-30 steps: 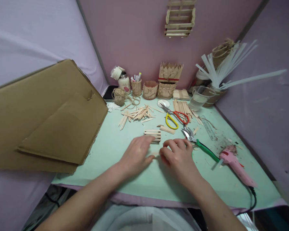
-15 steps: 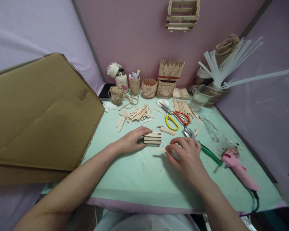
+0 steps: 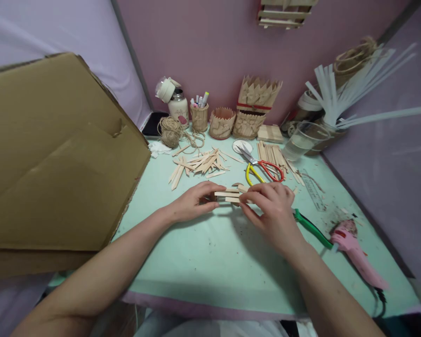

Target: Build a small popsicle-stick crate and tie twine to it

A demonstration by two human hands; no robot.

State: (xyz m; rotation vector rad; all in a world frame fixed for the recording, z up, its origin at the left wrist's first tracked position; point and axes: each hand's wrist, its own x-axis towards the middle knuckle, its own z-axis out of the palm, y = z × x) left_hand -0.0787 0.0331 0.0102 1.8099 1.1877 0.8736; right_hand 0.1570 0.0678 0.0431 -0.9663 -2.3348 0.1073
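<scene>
My left hand [image 3: 196, 201] grips the left end of a small slatted piece of wooden craft sticks [image 3: 227, 194], thumb below and fingers above. My right hand [image 3: 272, 203] pinches a short craft stick [image 3: 232, 200] at the front of that piece. Whether the stick touches it, I cannot tell. The fingers hide the right end of both. Green-handled cutters [image 3: 312, 228] lie partly under my right hand. Behind it are scissors [image 3: 254, 161] with one red and one yellow handle.
Loose wooden sticks [image 3: 205, 164] lie behind my hands. A pink glue gun [image 3: 359, 257] rests at the right, near a clear ruler [image 3: 313, 189]. A large cardboard sheet [image 3: 63, 164] stands at the left. Twine [image 3: 170, 133], stick-covered pots [image 3: 221, 124] and a plastic cup [image 3: 303, 140] line the back.
My right hand has moved up with its stick to the slatted piece. My left hand has tilted that piece and keeps hold of it. The view has shifted slightly.
</scene>
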